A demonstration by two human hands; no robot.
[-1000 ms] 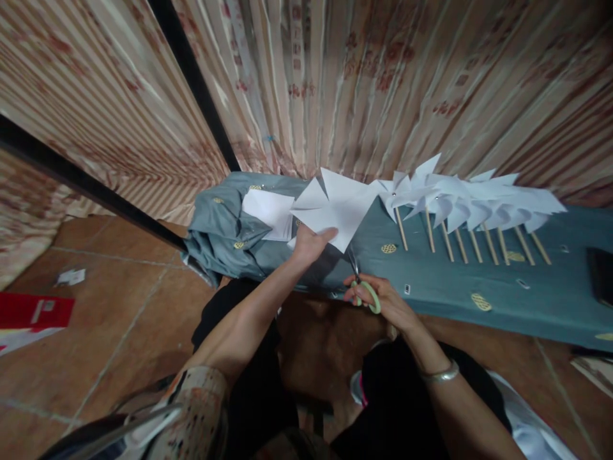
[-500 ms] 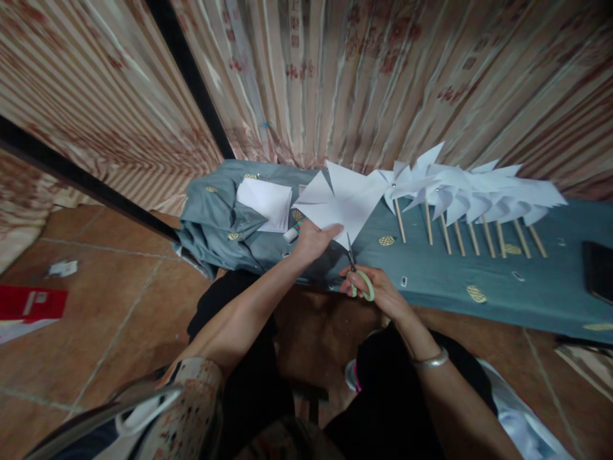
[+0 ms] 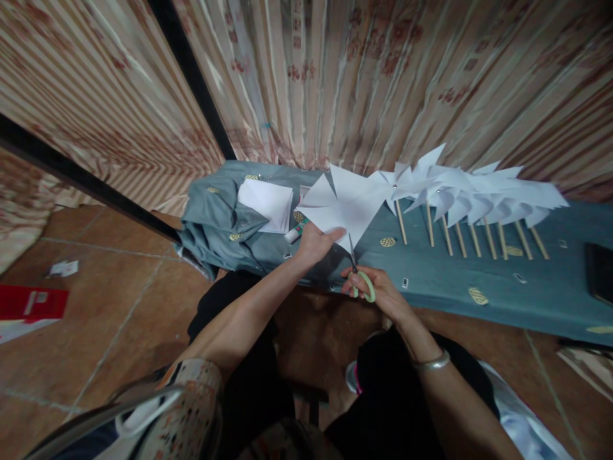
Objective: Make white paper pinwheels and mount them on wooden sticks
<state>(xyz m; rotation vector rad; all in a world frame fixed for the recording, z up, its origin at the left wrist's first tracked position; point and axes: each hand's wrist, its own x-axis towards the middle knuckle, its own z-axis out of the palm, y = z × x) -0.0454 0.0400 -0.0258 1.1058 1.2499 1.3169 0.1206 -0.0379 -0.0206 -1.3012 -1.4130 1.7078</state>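
Observation:
My left hand (image 3: 317, 244) pinches a white sheet of paper (image 3: 357, 203), thumb on top and fingers hidden beneath. Slits run in from the sheet's corners on the left and upper side. In my right hand (image 3: 376, 289) is a pair of scissors (image 3: 355, 260) with light green handles. Their blades point up at the sheet's near corner and lie against it; whether they are parted there is hard to make out. Beside my left hand lies a glue stick (image 3: 293, 234) with a white and green body. A stack of white paper (image 3: 271, 203) rests further left.
Several white paper pinwheels (image 3: 483, 191) on wooden sticks lie overlapping on the right of the blue-green cloth-covered bench (image 3: 431, 281). A dark object (image 3: 599, 271) sits at its right end. Behind hangs a patterned curtain (image 3: 364, 83); a black pole (image 3: 196, 83) stands left.
The view shifts very slightly. Both hands, the paper and the scissors keep nearly the same places, with the scissors still at the sheet's near corner.

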